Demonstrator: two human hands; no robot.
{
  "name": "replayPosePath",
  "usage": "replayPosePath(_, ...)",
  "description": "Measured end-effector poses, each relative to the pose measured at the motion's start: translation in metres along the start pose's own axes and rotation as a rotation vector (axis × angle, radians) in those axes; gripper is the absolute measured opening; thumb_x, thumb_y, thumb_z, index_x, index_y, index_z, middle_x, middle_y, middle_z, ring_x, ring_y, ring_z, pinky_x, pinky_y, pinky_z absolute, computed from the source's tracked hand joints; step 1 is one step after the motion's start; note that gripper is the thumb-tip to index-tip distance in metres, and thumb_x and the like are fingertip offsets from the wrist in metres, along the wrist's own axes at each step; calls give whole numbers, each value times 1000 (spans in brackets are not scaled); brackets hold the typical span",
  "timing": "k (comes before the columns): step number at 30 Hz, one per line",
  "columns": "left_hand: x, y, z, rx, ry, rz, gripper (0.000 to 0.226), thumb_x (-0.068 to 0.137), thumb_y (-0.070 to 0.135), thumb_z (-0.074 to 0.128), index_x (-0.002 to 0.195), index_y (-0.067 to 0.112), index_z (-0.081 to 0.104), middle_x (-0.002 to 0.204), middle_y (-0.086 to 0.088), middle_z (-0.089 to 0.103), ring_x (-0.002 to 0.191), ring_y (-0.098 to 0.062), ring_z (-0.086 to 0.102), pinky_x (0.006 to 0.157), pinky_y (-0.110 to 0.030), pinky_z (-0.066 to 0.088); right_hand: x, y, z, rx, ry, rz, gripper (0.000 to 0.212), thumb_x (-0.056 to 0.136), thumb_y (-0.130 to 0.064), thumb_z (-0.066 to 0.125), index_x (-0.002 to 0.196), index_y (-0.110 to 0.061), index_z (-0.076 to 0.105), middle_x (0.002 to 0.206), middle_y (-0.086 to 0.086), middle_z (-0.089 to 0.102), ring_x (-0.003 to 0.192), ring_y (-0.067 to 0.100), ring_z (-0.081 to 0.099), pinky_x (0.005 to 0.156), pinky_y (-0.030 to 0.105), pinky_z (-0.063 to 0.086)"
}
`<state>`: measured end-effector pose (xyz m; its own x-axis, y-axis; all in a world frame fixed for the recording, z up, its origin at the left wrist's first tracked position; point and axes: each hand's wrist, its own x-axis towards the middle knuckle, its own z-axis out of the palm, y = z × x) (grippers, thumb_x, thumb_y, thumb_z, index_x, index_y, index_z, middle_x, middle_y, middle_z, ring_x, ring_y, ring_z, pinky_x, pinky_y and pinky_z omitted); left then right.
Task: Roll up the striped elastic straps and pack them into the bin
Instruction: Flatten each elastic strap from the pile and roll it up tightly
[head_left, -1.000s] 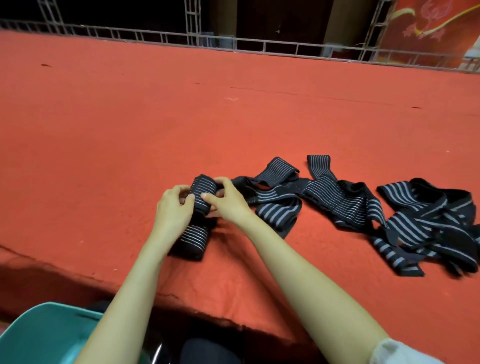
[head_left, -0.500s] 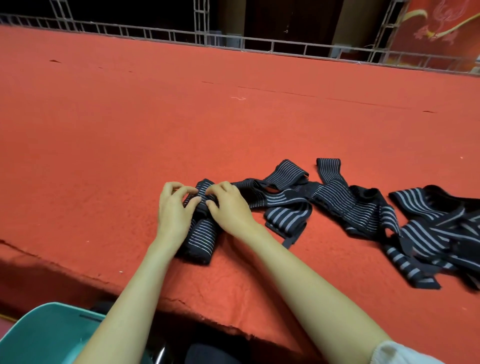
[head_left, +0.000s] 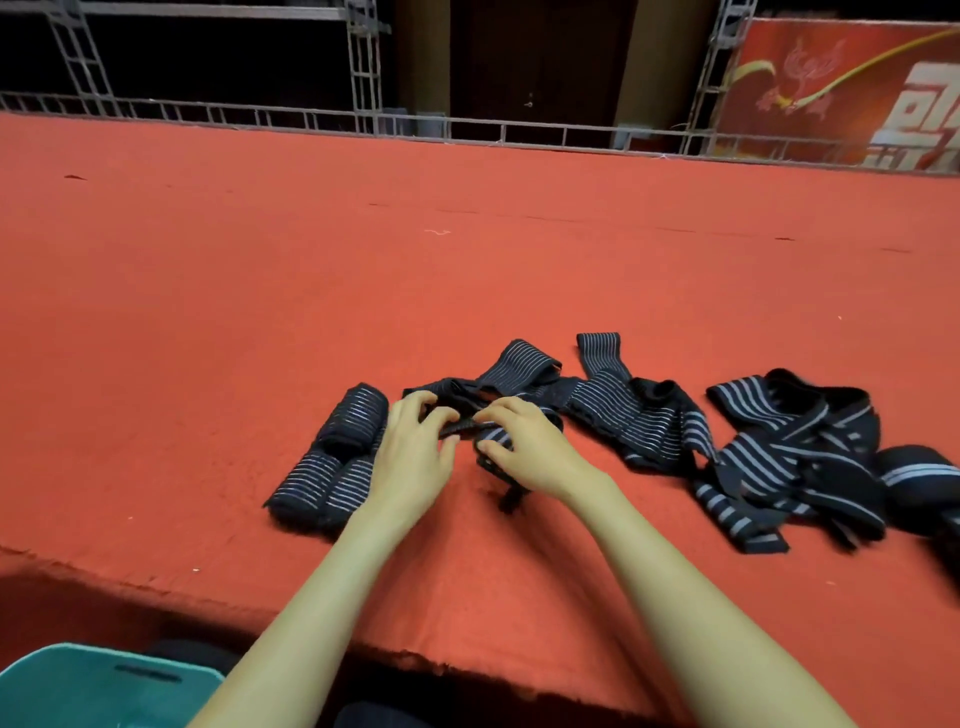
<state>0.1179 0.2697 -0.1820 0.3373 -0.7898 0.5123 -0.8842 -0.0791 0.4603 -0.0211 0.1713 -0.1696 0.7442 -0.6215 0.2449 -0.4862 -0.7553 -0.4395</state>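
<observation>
Across the red carpeted platform (head_left: 260, 312), loose striped straps (head_left: 634, 415) sprawled in a tangle, dark with thin pale lines. It ran rightward from the right hand (head_left: 535, 447). Rolled straps (head_left: 332, 462) lay bunched beside the left hand (head_left: 415, 462), on its left. Below the platform's near edge, at lower left, sat the teal bin (head_left: 78, 686). Both hands had their fingers curled, pinching a gathered strap end (head_left: 465, 428) between them, low over the carpet.
</observation>
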Motion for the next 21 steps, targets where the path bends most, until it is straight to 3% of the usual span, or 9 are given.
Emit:
replayPosePath(5, 12, 29, 37, 47, -117, -144, 57, 82, 17, 65, 133, 8, 42, 136, -15, 33, 128, -32, 29, 108, -38, 28, -25, 47, -18, -60, 7, 157, 48, 89, -25, 60, 135, -18, 48, 133, 5, 48, 127, 24, 40, 109, 36, 32)
replayPosePath(11, 32, 31, 62, 104, -44, -228, 74, 81, 15, 65, 143, 8, 27, 150, -21, 14, 138, -39, 12, 112, -49, 18, -10, 68, -18, -63, -1, 165, 60, 91, -23, 57, 146, -21, 34, 146, 4, 34, 139, 23, 22, 115, 39, 23)
replayPosePath(13, 45, 24, 62, 99, -59, -249, 68, 87, 24, 61, 144, 11, 27, 151, -19, 14, 139, -36, 11, 113, -48, 18, 5, 68, -16, -59, -6, 152, 60, 92, -23, 56, 147, -21, 32, 149, 3, 31, 142, 22, 18, 116, 41, 20)
replayPosePath(15, 58, 15, 61, 80, -135, -313, 57, 90, 30, 58, 139, 12, 36, 146, -16, 28, 135, -34, 24, 107, -45, 29, 20, 70, -11, -35, -19, 135, 54, 93, -24, 56, 144, -21, 37, 146, 3, 35, 140, 21, 21, 115, 40, 21)
replayPosePath(18, 66, 5, 62, 65, -175, -304, 21, 91, 25, 56, 109, 13, 60, 116, -10, 57, 112, -30, 49, 86, -40, 41, 35, 74, 5, -90, -36, 63, 33, 92, -28, 57, 125, -21, 57, 130, 1, 52, 129, 21, 38, 107, 39, 32)
replayPosePath(21, 65, 1, 61, 9, -80, -266, 13, 93, 20, 53, 94, 10, 62, 98, -8, 61, 96, -28, 55, 76, -35, 37, 38, 80, 18, -201, 11, -4, 20, 92, -30, 57, 104, -19, 68, 110, 1, 64, 113, 23, 52, 95, 39, 41)
